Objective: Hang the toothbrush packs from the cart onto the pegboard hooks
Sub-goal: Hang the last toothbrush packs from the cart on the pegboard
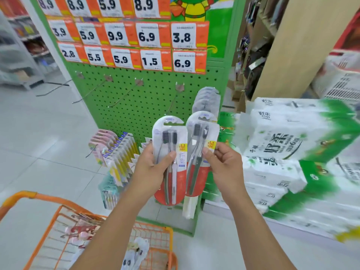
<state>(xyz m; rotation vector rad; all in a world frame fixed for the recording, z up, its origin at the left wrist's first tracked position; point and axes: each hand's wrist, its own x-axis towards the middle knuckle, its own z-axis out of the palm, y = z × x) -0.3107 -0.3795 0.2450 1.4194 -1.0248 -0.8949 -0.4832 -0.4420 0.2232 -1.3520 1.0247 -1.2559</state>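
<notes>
My left hand (153, 164) grips a toothbrush pack (169, 145) with a white top, red bottom and two dark-bristled brushes. My right hand (224, 162) pinches a second, matching toothbrush pack (198, 137) just to its right. Both packs are held upright in front of the green pegboard (148, 98). Several like packs (206, 98) hang on the rightmost hook behind them. A bare hook (172, 103) juts out just above the left pack. The orange cart (64, 227) sits at bottom left with more packs (136, 254) lying in it.
Other bare hooks (89, 92) stick out to the left. Pink and yellow-blue toothbrush packs (116, 152) hang lower left on the board. Orange price tags (124, 36) cover its top. Stacked tissue bales (292, 152) stand at right, beside a wooden shelf side (303, 45).
</notes>
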